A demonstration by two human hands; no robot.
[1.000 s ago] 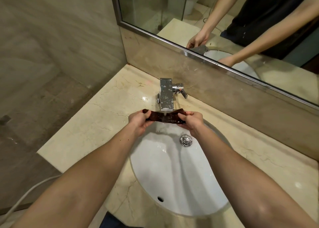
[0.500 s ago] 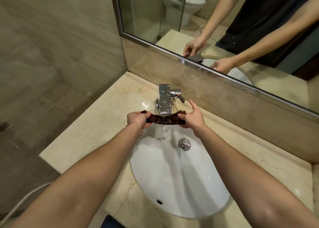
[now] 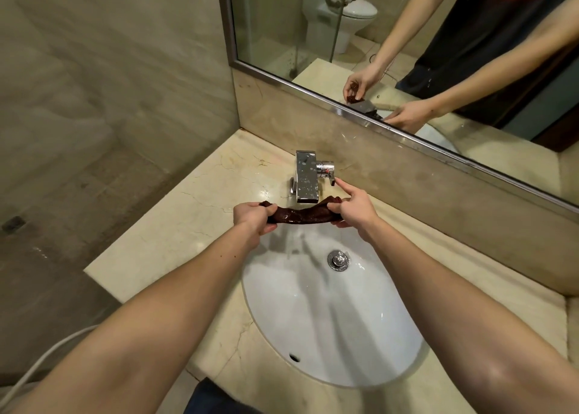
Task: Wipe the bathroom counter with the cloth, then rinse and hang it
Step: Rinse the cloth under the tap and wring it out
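A wet dark brown cloth (image 3: 300, 215), rolled into a strip, stretches under the chrome faucet (image 3: 306, 177) above the white sink (image 3: 369, 344). My left hand (image 3: 253, 217) grips its left end in a fist. My right hand (image 3: 352, 205) holds the right end with curled fingers, while its index finger points straight out to the faucet's lever (image 3: 330, 178). Water falls from the cloth into the basin.
The cream marble counter (image 3: 175, 235) surrounds the sink, with a drain plug (image 3: 337, 259) in the basin. A mirror (image 3: 407, 37) runs along the back wall above a marble splashback. A tiled wall stands left, and a white hose (image 3: 40, 360) hangs at lower left.
My right index finger has stretched out from the cloth to the faucet lever. Both hands still hold the cloth under the spout. The camera has come closer.
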